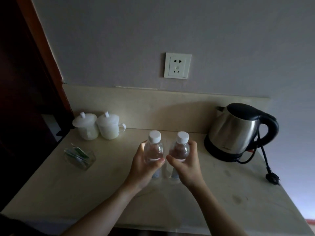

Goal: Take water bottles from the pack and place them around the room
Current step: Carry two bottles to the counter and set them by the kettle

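Two clear water bottles with white caps are seen upright and side by side over the middle of a pale stone counter point(221, 193). The left bottle point(154, 149) is gripped by the left hand point(144, 166), whose fingers are curled round its body; the right bottle point(180, 147) is gripped in the same way by the right hand point(185, 166). The thumbs of the two hands nearly meet between the bottles. Whether the bottle bases touch the counter cannot be told, since they are hidden by the hands. Two white lidded cups point(97, 126) are set touching each other at the back left corner. One clear holder of sachets point(79, 157) lies in front of them, well left of the bottles. One steel kettle point(238, 132) with a black handle stands on its base at the right, its cord and plug point(271, 178) lying loose on the counter. One wall socket point(177, 65) is mounted above.
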{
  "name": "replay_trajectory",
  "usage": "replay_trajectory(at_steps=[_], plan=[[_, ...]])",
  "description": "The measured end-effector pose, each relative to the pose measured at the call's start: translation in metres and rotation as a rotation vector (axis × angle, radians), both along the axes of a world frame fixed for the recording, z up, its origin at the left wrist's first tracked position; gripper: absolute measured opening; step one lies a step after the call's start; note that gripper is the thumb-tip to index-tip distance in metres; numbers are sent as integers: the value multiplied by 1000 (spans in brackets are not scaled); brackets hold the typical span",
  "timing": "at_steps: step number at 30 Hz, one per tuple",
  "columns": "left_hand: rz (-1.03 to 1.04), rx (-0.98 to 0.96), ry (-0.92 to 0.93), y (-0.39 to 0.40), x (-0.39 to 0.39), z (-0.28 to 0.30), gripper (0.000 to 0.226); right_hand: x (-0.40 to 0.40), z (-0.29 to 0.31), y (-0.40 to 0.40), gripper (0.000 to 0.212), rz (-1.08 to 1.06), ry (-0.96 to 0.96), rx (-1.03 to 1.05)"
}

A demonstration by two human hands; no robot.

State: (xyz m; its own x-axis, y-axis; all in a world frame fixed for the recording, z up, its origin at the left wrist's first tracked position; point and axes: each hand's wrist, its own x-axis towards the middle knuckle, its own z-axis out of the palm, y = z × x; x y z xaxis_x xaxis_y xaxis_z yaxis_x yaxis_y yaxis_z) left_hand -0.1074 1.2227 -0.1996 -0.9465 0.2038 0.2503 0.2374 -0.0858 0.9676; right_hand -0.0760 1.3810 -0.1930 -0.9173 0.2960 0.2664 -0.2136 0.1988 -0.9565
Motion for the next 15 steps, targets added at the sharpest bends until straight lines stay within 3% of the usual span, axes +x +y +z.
replay_trajectory(at_steps=[6, 11, 15], plan=[[-70, -31, -47, -3, 1, -20, 68, 1, -10, 3, 56, 52, -35, 25], [-112, -329, -45, -25, -5, -46, 52, 14, -32, 13, 55, 91, -173, 151], [-39, -437, -25, -30, -13, -46, 61, 14, -44, 20, 45, -33, -204, 289]])
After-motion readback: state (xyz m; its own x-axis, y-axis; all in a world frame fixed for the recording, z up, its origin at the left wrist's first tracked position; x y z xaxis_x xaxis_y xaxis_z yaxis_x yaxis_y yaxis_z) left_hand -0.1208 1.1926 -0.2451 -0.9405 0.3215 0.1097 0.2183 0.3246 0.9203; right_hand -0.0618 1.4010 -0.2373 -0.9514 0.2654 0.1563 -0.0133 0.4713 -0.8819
